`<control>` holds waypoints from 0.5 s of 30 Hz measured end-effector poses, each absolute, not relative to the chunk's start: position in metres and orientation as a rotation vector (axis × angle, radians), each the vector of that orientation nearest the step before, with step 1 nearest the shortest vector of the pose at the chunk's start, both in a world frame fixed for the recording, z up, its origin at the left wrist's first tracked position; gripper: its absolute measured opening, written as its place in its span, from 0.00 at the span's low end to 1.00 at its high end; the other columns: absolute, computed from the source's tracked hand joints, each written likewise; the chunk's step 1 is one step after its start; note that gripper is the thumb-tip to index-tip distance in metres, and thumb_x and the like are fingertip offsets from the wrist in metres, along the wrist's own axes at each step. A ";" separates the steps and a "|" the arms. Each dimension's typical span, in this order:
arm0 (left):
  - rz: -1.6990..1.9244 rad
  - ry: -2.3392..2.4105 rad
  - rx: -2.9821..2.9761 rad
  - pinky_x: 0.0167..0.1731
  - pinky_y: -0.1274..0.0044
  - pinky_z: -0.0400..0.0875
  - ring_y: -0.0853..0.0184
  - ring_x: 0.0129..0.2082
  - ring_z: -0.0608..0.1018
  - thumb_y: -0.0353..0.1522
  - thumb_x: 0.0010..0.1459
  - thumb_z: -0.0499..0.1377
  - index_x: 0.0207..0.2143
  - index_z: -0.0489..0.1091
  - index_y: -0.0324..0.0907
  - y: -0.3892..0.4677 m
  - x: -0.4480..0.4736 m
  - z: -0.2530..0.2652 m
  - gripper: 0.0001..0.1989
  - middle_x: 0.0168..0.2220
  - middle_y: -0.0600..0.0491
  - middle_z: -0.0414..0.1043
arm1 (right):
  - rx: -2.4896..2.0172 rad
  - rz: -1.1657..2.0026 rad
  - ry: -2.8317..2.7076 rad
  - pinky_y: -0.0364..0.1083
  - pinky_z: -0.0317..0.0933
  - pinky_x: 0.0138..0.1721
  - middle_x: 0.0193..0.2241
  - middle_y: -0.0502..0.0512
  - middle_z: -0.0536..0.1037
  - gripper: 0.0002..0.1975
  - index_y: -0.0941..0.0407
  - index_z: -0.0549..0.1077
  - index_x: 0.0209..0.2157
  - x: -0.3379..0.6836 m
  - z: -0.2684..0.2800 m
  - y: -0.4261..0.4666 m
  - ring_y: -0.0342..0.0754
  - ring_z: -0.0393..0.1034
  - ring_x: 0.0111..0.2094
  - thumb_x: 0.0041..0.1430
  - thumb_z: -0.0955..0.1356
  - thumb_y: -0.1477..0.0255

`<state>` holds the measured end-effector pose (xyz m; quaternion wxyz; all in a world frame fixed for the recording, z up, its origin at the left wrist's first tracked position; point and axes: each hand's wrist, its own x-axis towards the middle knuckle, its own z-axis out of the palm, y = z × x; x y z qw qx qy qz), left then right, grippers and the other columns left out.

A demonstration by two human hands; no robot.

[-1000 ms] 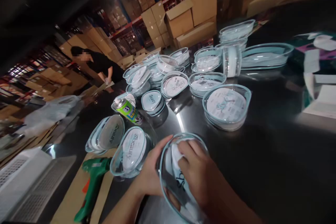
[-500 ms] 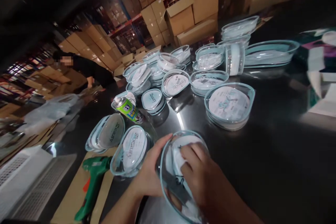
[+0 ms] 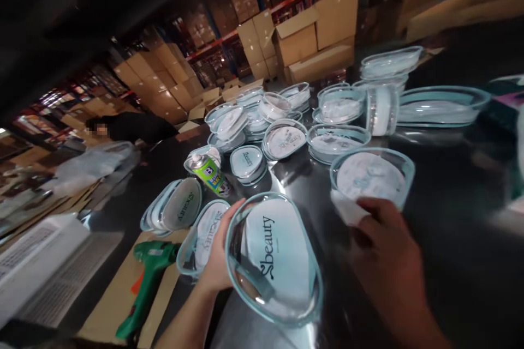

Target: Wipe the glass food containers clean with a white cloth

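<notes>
My left hand (image 3: 221, 259) grips the left edge of a clear plastic pouch (image 3: 282, 305) with pale teal piping, holding it tilted over the dark table. Inside it shows a white insert (image 3: 274, 245) printed "Sbeauty". Off to the right, my right hand (image 3: 380, 245) pinches a crumpled white wipe (image 3: 346, 208), apart from the held pouch. Just behind that wipe lies another clear pouch (image 3: 368, 174) with a white insert. Close to my left hand is a similar pouch (image 3: 207, 234), partly covered by it.
Many more pouches (image 3: 284, 139) lie grouped across the shiny table. A green spray can (image 3: 210, 174) leans among them. At left are a green glue gun (image 3: 149, 278) on cardboard and a white perforated basket (image 3: 36, 256). A person (image 3: 135, 126) bends near cardboard boxes (image 3: 295, 38).
My right hand has moved out of the pouch to the right, carrying the wipe. The pouch's printed front is now uncovered, still in my left hand. The person behind has bent lower.
</notes>
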<state>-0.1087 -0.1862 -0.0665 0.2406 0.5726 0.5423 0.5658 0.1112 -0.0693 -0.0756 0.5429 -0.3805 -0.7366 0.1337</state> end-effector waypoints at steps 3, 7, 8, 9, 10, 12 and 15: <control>1.585 1.466 1.553 0.60 0.54 0.63 0.45 0.59 0.69 0.47 0.42 0.70 0.62 0.58 0.48 -0.187 -0.110 -0.063 0.46 0.60 0.43 0.66 | -1.078 0.603 -1.528 0.41 0.60 0.32 0.40 0.52 0.70 0.07 0.55 0.74 0.34 0.119 -0.088 -0.073 0.44 0.67 0.34 0.59 0.65 0.69; 1.602 1.415 1.479 0.62 0.56 0.60 0.46 0.60 0.68 0.44 0.40 0.73 0.62 0.56 0.51 -0.189 -0.108 -0.061 0.48 0.61 0.46 0.65 | -1.156 0.840 -1.468 0.44 0.62 0.36 0.44 0.53 0.73 0.12 0.54 0.77 0.34 0.115 -0.102 -0.078 0.48 0.70 0.39 0.56 0.67 0.61; 1.611 1.405 1.460 0.63 0.56 0.59 0.46 0.61 0.67 0.43 0.39 0.73 0.62 0.56 0.52 -0.190 -0.109 -0.060 0.49 0.62 0.47 0.64 | -1.145 0.862 -1.494 0.44 0.64 0.36 0.44 0.53 0.73 0.13 0.54 0.78 0.34 0.113 -0.104 -0.078 0.49 0.70 0.39 0.54 0.67 0.60; 1.621 1.395 1.448 0.63 0.55 0.58 0.45 0.61 0.66 0.44 0.38 0.74 0.62 0.56 0.52 -0.190 -0.109 -0.060 0.50 0.62 0.47 0.63 | -1.128 0.866 -1.524 0.45 0.65 0.35 0.42 0.54 0.73 0.14 0.54 0.78 0.33 0.112 -0.104 -0.078 0.50 0.71 0.38 0.53 0.67 0.60; 1.633 1.386 1.442 0.63 0.54 0.58 0.44 0.61 0.66 0.44 0.37 0.74 0.62 0.55 0.51 -0.191 -0.109 -0.059 0.52 0.62 0.46 0.63 | -1.120 0.858 -1.553 0.45 0.65 0.34 0.41 0.55 0.74 0.14 0.54 0.79 0.32 0.111 -0.105 -0.077 0.50 0.71 0.37 0.52 0.67 0.60; 1.653 1.365 1.435 0.62 0.52 0.59 0.42 0.60 0.67 0.45 0.34 0.74 0.63 0.55 0.47 -0.192 -0.110 -0.059 0.54 0.62 0.41 0.63 | -1.121 0.852 -1.617 0.45 0.67 0.34 0.41 0.56 0.74 0.15 0.54 0.79 0.30 0.112 -0.105 -0.075 0.50 0.71 0.35 0.51 0.66 0.59; 1.674 1.335 1.434 0.62 0.53 0.57 0.42 0.60 0.66 0.43 0.35 0.75 0.63 0.55 0.48 -0.193 -0.110 -0.059 0.53 0.62 0.42 0.63 | -1.189 0.867 -1.658 0.44 0.67 0.34 0.44 0.56 0.74 0.16 0.54 0.79 0.28 0.115 -0.104 -0.074 0.48 0.71 0.34 0.52 0.66 0.57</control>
